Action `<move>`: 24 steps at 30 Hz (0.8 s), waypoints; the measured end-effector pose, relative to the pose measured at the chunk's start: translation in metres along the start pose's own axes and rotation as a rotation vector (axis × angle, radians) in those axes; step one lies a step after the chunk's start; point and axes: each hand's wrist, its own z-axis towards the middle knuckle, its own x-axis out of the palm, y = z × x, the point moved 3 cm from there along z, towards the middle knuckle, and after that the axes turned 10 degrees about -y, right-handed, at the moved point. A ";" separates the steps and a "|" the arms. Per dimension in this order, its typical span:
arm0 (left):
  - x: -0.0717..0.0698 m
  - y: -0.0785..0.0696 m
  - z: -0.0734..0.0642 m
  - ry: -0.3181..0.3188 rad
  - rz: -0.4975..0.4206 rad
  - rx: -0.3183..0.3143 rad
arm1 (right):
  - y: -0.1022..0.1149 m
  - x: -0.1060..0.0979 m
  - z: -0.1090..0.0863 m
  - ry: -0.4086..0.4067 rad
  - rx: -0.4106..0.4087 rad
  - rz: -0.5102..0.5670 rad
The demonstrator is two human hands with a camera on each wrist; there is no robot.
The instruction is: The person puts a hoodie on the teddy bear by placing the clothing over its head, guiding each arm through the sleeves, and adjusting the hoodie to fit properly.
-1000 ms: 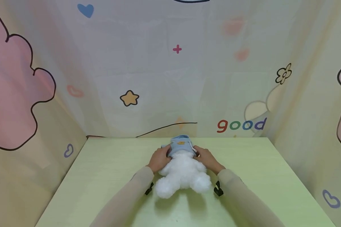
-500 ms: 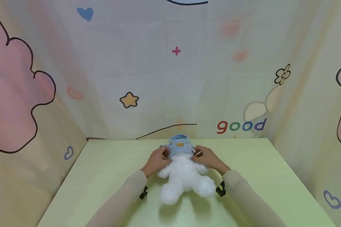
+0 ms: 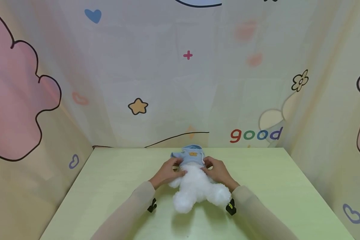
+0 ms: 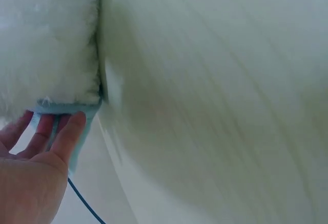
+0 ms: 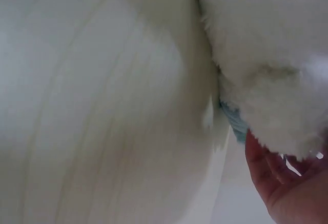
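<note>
A fluffy white plush toy (image 3: pixel 195 181) lies on the table with its legs toward me. A small light blue sweatshirt (image 3: pixel 192 156) with a yellow print covers the toy's upper end, so the head is hidden. My left hand (image 3: pixel 168 171) grips the sweatshirt's lower left edge, its thumb against the white fur. In the left wrist view, fingers curl at the blue hem (image 4: pixel 66 108). My right hand (image 3: pixel 217 170) pinches the opposite side of the hem, beside a white drawstring. The right wrist view shows its fingertips at the fur and blue cloth (image 5: pixel 234 121).
The pale green tabletop (image 3: pixel 120 173) runs back to a printed curtain (image 3: pixel 156 66), which also hangs along both sides. The sweatshirt's collar lies close to the table's back edge. Black straps (image 3: pixel 231 207) show by the wrists.
The toy's legs have shifted right and a little toward me. Both hands have shifted along the hem, and the sweatshirt's left sleeve now sticks out above the left hand.
</note>
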 end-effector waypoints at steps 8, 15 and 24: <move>0.008 -0.003 -0.003 -0.102 0.060 0.079 | 0.007 0.003 -0.006 -0.047 -0.033 -0.043; 0.009 -0.002 -0.007 -0.120 0.157 0.125 | 0.009 0.000 -0.005 -0.020 0.015 -0.026; 0.001 -0.015 -0.009 -0.145 0.294 0.208 | 0.013 -0.003 -0.002 -0.033 0.005 -0.072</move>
